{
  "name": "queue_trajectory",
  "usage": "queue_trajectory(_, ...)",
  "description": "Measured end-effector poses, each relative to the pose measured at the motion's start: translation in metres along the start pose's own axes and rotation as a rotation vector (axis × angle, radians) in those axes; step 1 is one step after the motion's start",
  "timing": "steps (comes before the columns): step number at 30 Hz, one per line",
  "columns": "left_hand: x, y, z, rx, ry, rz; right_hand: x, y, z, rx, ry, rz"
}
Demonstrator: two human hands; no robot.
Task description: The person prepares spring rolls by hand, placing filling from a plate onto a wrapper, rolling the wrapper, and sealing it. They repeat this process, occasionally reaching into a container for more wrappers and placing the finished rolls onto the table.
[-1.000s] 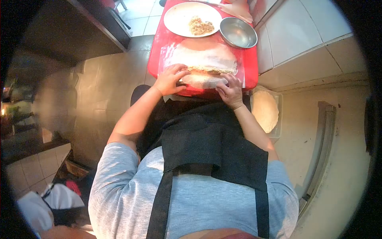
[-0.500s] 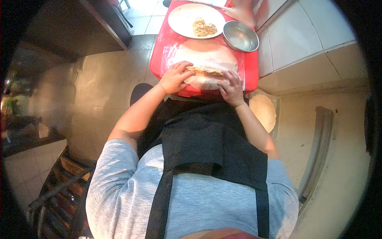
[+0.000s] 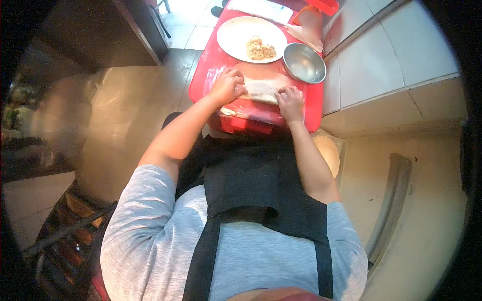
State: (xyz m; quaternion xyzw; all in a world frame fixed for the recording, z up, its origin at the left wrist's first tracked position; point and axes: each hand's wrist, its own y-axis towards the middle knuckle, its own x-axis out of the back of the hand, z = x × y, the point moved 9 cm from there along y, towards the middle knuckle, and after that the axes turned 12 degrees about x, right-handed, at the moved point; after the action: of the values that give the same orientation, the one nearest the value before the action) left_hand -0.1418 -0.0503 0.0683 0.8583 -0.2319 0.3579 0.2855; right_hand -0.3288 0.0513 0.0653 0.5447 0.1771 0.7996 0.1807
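Closest to me hang my grey shirt (image 3: 150, 236) and the black apron (image 3: 251, 185) over it. Just past my right elbow, below the edge of the surface, sits a clear tub (image 3: 341, 150) with a pale round of dough (image 3: 327, 149) in it.

Both my forearms reach forward onto the red surface (image 3: 314, 108). A clear plastic sheet (image 3: 251, 109) lies on its near part, and on the sheet's far edge rests the folded dough (image 3: 262, 91), lying crosswise between my two hands. My left hand (image 3: 227, 86) is at its left end, fingers curled tight and pinching the dough's edge. My right hand (image 3: 290, 102) is at its right end, fingers bent down onto it; whether they grip or only press I cannot tell.

Just beyond my right hand stands a metal bowl (image 3: 304, 62). Beside it to the left is a white plate (image 3: 236, 35) with a small heap of browned filling (image 3: 260, 49) near its right rim. At the far edge another person's hand (image 3: 310, 31) rests on the surface, close to the bowl.
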Motion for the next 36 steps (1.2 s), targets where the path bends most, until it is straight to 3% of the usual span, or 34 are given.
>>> queue_trajectory(4,-0.012,0.025,0.012,0.105,0.066,0.097,-0.006,0.004,-0.009,-0.081,-0.164,-0.005)
queue_trajectory(6,-0.004,0.03,0.003,0.103,0.186,0.04,0.003,0.007,-0.005,-0.102,-0.28,-0.059)
queue_trajectory(7,-0.001,0.032,-0.002,0.103,0.247,0.013,0.003,0.011,0.005,-0.013,-0.211,-0.055)
queue_trajectory(10,-0.021,0.029,-0.027,-0.235,0.231,0.012,-0.01,0.02,0.028,0.201,-0.011,0.035)
queue_trajectory(13,-0.04,0.007,-0.028,-0.09,0.062,0.262,-0.04,0.01,0.038,0.249,0.114,0.238)
queue_trajectory(17,-0.036,-0.006,-0.032,-0.041,0.128,0.294,-0.053,0.006,0.034,0.219,0.107,0.368)
queue_trajectory(20,-0.059,0.013,0.009,0.123,-0.018,0.538,-0.044,0.014,0.05,0.244,0.057,0.498)
queue_trajectory(23,-0.032,0.035,0.03,-0.039,0.089,0.274,-0.057,0.018,0.066,0.321,0.169,0.494)
queue_trajectory(26,-0.035,0.036,0.041,-0.085,0.199,0.244,-0.068,0.016,0.069,0.333,0.217,0.468)
queue_trajectory(29,-0.04,0.037,0.046,-0.117,0.106,0.255,-0.069,0.012,0.074,0.328,0.221,0.504)
queue_trajectory(32,-0.03,0.034,0.038,0.054,0.084,0.356,-0.067,0.022,0.092,0.328,0.238,0.532)
queue_trajectory(36,-0.038,0.036,0.045,-0.066,0.161,0.298,-0.082,0.018,0.101,0.294,0.31,0.503)
